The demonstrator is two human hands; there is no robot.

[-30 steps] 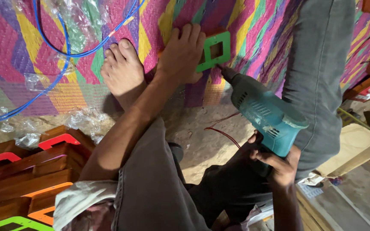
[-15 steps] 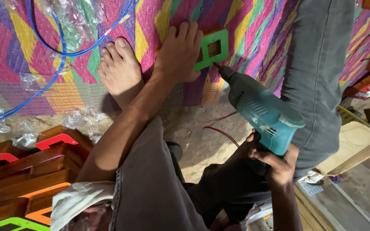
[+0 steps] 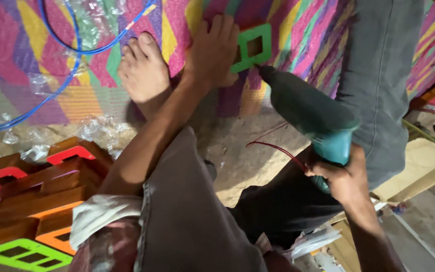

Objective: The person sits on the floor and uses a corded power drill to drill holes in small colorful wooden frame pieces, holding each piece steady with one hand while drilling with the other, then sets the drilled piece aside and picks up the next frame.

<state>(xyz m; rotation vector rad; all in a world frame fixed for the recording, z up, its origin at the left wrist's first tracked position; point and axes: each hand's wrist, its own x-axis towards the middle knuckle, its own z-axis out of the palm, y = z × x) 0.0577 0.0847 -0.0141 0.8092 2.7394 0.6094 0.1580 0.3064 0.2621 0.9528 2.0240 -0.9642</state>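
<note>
The left hand lies flat and spread, fingers extended, pressing on the left edge of a bright green rectangular frame piece with square cut-outs, which lies on a woven mat of pink, yellow, purple and green zigzag stripes. The right hand is closed around the grip of a teal and dark green electric hand drill. The drill slants up and to the left, and its dark nose meets the lower right corner of the green frame, just beside the left hand's fingers. A thin red wire curves over the bare sandy floor below the drill.

Just left of the pressing hand, a bare foot rests on the mat, toes pointing up in the picture. The person's grey trouser leg runs down the right side, behind the drill.

Farther left, a blue cable loops across the mat, and scraps of crumpled clear plastic film lie along the mat's edge. At the lower left stands a stack of brown wooden frame pieces with painted faces: red and orange ones above, and a lime green one at the bottom. At the right edge lie pale flat boards.
</note>
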